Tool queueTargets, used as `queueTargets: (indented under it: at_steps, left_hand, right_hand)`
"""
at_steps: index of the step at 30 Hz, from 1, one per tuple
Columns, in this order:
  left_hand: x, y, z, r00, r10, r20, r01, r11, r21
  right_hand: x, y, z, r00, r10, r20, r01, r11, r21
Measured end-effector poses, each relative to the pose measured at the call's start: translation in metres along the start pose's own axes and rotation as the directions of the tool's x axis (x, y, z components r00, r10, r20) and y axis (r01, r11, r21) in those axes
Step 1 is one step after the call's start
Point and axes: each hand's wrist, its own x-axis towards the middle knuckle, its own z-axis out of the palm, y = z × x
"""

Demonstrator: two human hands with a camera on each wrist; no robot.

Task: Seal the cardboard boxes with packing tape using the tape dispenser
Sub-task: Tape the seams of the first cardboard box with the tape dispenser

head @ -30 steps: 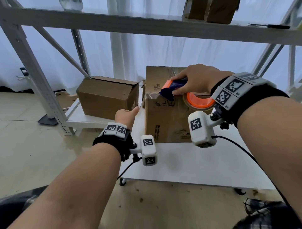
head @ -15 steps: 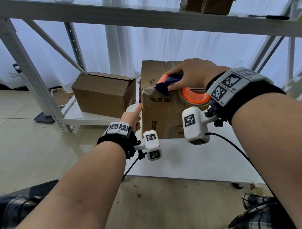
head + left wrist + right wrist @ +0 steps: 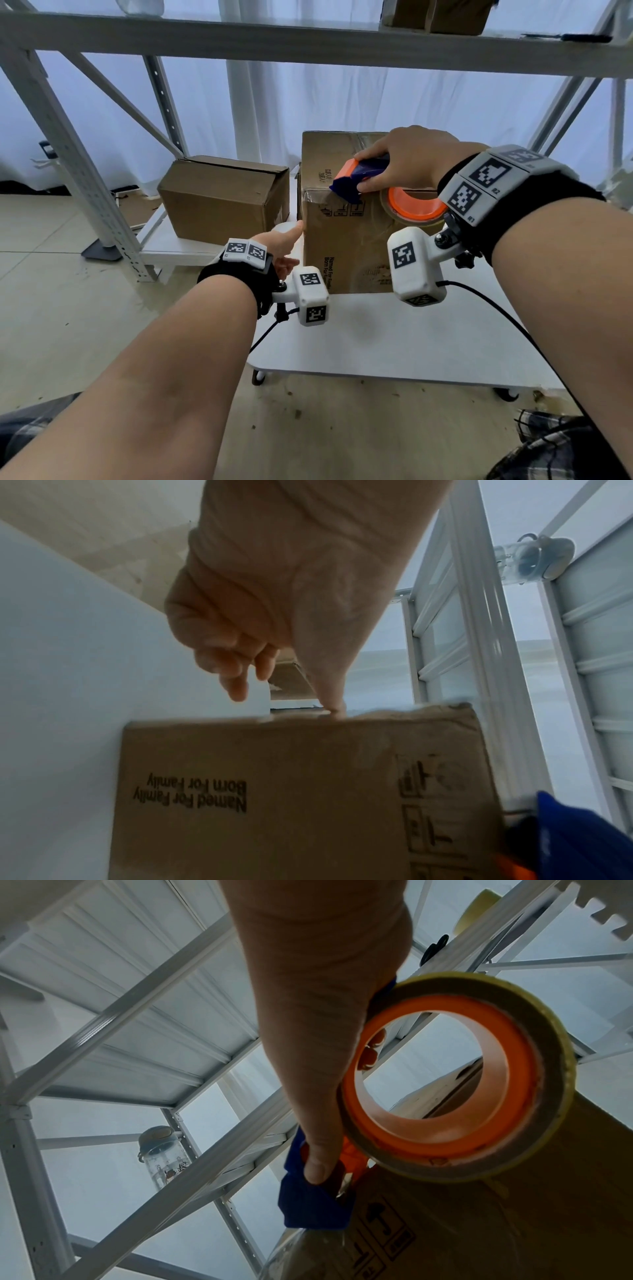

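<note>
The tall cardboard box (image 3: 346, 240) stands on the white cart (image 3: 394, 342), toward the cart's 11 o'clock corner. The right hand (image 3: 407, 161) grasps the tape dispenser (image 3: 356, 176), thumb and fingers curled round its blue body, and holds its nose against the box's top front edge near the 10 o'clock corner of the lid. The tape roll (image 3: 412, 209), with its orange core, hangs at 4 o'clock from that nose, just in front of the box's near face. A clear strip of tape (image 3: 308, 1250) lies over the edge below the nose, seen from the right wrist. The left hand (image 3: 281, 243) steadies the box at its 9 o'clock side: the thumb (image 3: 329, 696) touches the box's vertical edge, while the other fingers (image 3: 232, 674) are loosely curled and hold nothing.

Step in hand, as judged: finishing or cutting a tape run at the lid's edge. The next move likely calls for a firm press and a tilt of the nose to sever the tape, with the left hand bracing the box against tipping. A second cardboard box (image 3: 222, 198) waits on the low shelf (image 3: 171, 250) at 9 o'clock, its seam apparently untaped.
</note>
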Motion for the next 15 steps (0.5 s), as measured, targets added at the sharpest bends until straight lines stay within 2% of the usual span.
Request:
queueTargets:
  at_steps: [3,6,7,9,11,13,15]
  left_hand:
    - [-0.001,-0.008,0.0,0.999,-0.029,0.03,0.027,0.997,0.073]
    - [0.006,-0.012,0.007,0.989,0.119,-0.089,-0.116,0.992,0.046]
    - [0.009,-0.012,0.009,0.966,0.209,-0.151,-0.207,0.978,0.031]
    - [0.011,-0.005,0.008,0.876,0.411,-0.252,-0.432,0.901,-0.032]
    - [0.004,0.007,0.005,0.799,0.536,-0.272,-0.581,0.805,-0.123]
    - [-0.003,0.014,0.004,0.783,0.565,-0.261,-0.616,0.762,-0.199]
    - [-0.009,0.015,0.005,0.806,0.547,-0.226,-0.591,0.768,-0.247]
  right_hand:
    - [0.0,0.001,0.0,1.0,0.0,0.003,0.0,1.0,0.0]
    - [0.0,0.0,0.0,1.0,0.0,0.003,0.0,1.0,-0.008]
    - [0.0,0.001,0.0,1.0,-0.001,0.004,0.001,1.0,-0.008]
    - [0.0,0.001,0.001,1.0,-0.001,0.004,0.001,1.0,-0.006]
    - [0.0,0.002,0.002,1.0,0.001,-0.001,-0.001,1.0,-0.006]
    - [-0.001,0.002,0.003,1.0,0.001,-0.004,-0.001,1.0,-0.007]
    - [-0.002,0.001,0.003,1.0,-0.003,-0.012,0.003,1.0,-0.009]
